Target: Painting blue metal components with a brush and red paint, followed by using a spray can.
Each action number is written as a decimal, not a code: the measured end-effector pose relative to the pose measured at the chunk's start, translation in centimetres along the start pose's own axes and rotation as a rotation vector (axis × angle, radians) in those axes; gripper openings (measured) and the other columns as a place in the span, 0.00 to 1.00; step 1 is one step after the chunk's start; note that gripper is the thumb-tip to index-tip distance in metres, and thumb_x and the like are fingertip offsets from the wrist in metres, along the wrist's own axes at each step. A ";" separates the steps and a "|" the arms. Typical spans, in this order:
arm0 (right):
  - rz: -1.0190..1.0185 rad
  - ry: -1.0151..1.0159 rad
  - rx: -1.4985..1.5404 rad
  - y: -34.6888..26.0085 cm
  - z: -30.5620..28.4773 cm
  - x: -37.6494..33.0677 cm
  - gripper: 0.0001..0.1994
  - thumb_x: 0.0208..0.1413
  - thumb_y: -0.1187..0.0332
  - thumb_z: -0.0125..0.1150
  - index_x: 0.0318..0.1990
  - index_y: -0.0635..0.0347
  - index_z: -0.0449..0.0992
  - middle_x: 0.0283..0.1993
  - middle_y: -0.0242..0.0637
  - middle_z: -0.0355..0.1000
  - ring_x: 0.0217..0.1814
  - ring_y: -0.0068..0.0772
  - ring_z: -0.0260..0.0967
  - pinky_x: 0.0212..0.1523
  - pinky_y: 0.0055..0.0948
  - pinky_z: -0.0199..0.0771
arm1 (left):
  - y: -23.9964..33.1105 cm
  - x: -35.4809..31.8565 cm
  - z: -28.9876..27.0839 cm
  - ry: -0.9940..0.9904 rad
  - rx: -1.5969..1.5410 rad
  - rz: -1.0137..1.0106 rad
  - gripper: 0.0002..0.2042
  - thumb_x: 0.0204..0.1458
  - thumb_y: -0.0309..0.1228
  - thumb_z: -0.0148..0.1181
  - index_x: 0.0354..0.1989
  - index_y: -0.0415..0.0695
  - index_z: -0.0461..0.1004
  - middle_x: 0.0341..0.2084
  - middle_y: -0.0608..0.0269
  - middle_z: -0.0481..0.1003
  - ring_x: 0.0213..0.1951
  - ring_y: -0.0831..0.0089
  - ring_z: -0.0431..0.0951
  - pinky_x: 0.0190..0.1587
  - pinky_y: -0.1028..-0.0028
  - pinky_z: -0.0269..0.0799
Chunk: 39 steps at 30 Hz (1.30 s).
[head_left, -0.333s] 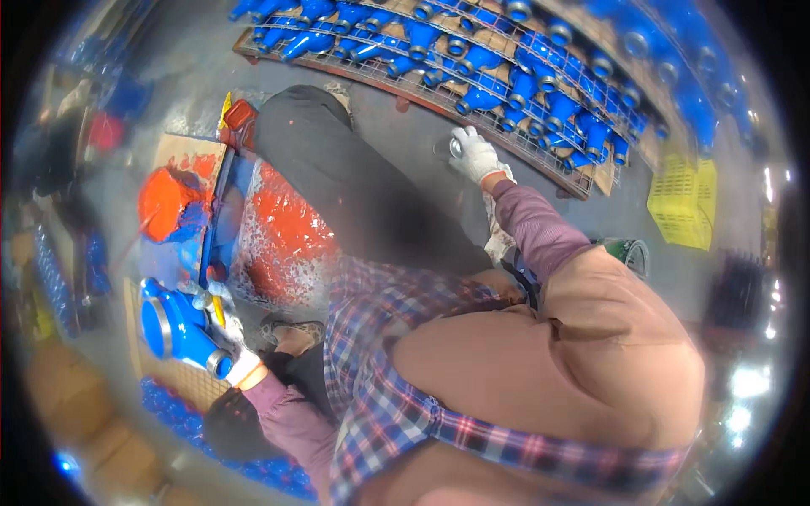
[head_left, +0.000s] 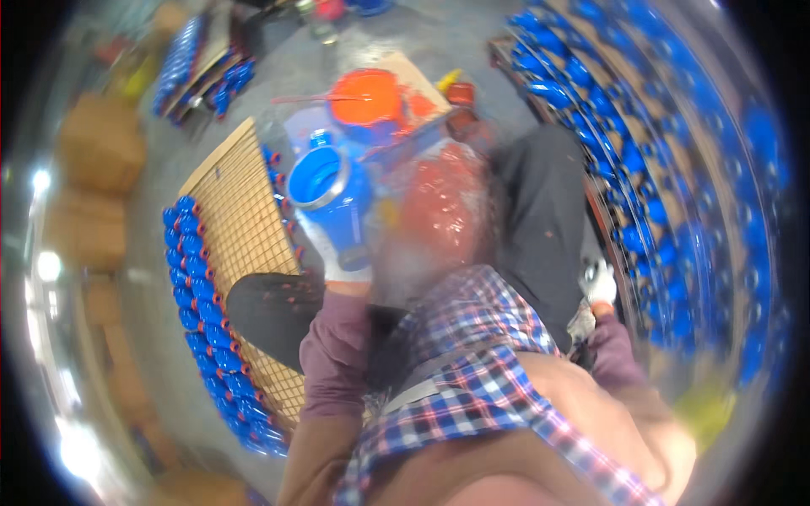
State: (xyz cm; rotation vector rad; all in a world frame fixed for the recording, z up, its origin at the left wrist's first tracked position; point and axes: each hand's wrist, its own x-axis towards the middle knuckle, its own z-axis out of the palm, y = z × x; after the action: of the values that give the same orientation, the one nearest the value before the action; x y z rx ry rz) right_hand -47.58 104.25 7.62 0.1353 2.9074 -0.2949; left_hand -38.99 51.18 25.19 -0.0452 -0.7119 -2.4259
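My left hand (head_left: pixel 324 246), in a white glove, is closed around a blue-painted metal fitting (head_left: pixel 353 202). The fitting's wide round mouth, with a bare metal rim, faces up and away to the left. A narrower neck stands at its far side. Low at the right, my right hand (head_left: pixel 601 284), also gloved, is by the near side of the rack (head_left: pixel 609 240). Its fingers are curled round a small shiny metal piece, partly ring-like, too small and blurred to name. An orange paint bucket (head_left: pixel 368 99) with a stick across it stands beyond the left hand.
A red-smeared, plastic-covered mass (head_left: pixel 443 198) is between my legs, blurred. Cardboard (head_left: pixel 407 69) lies beside the bucket. At left, a wire grid on cardboard (head_left: pixel 245 190) adjoins rows of blue parts with red ends (head_left: pixel 202 312). Shelves of blue fittings (head_left: pixel 629 156) rise at right.
My view has swung round, shifting the whole scene. The left hand has raised the blue fitting, turning its wide mouth upward. The right hand is now nearer my body, still holding the small metal piece.
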 end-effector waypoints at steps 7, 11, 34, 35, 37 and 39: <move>-0.442 0.627 0.277 -10.2 -14.2 2.2 0.19 0.53 0.69 0.66 0.53 0.57 0.75 0.52 0.46 0.72 0.52 0.46 0.73 0.52 0.38 0.74 | -0.7 -1.1 2.4 0.078 -0.380 -0.306 0.37 0.57 0.66 0.40 0.63 0.48 0.67 0.60 0.49 0.69 0.58 0.48 0.71 0.64 0.48 0.61; -0.864 0.610 0.614 -23.5 -21.0 -1.9 0.13 0.56 0.75 0.64 0.48 0.65 0.78 0.46 0.42 0.75 0.47 0.35 0.74 0.49 0.30 0.74 | -0.8 -0.5 3.1 0.038 -0.318 -0.330 0.41 0.56 0.68 0.35 0.65 0.47 0.64 0.61 0.48 0.68 0.58 0.44 0.72 0.64 0.47 0.61; -0.524 -0.213 1.423 -41.1 -13.7 3.3 0.10 0.62 0.69 0.60 0.50 0.59 0.75 0.33 0.27 0.71 0.24 0.12 0.61 0.24 0.16 0.63 | 6.4 1.0 2.5 0.325 0.110 -0.300 0.38 0.58 0.66 0.39 0.58 0.41 0.68 0.42 0.49 0.79 0.32 0.57 0.82 0.34 0.63 0.82; -0.556 -0.187 1.352 -41.7 -13.7 3.9 0.11 0.62 0.68 0.60 0.50 0.60 0.75 0.34 0.28 0.72 0.25 0.14 0.63 0.26 0.17 0.65 | 7.1 1.6 2.4 0.303 0.262 -0.184 0.31 0.61 0.58 0.40 0.55 0.42 0.69 0.41 0.54 0.77 0.34 0.62 0.80 0.35 0.66 0.80; -0.695 -0.064 1.235 -42.6 -13.6 5.0 0.12 0.62 0.68 0.61 0.51 0.62 0.76 0.37 0.30 0.75 0.29 0.19 0.68 0.32 0.21 0.69 | 8.6 2.9 1.7 0.346 0.560 -0.005 0.18 0.65 0.43 0.43 0.50 0.44 0.72 0.37 0.63 0.75 0.36 0.74 0.76 0.37 0.73 0.76; -0.746 0.039 1.130 -43.4 -13.0 6.0 0.14 0.61 0.67 0.62 0.51 0.64 0.77 0.39 0.32 0.76 0.35 0.24 0.71 0.39 0.25 0.72 | 9.3 4.2 0.7 0.409 0.409 -0.059 0.14 0.67 0.39 0.44 0.49 0.45 0.72 0.38 0.66 0.74 0.41 0.77 0.75 0.42 0.74 0.75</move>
State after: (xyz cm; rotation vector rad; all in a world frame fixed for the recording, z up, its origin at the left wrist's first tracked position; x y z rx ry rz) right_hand -60.98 65.07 26.88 -0.7724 2.2989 -1.9726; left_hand -37.28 42.99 31.11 0.6220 -1.0025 -2.1925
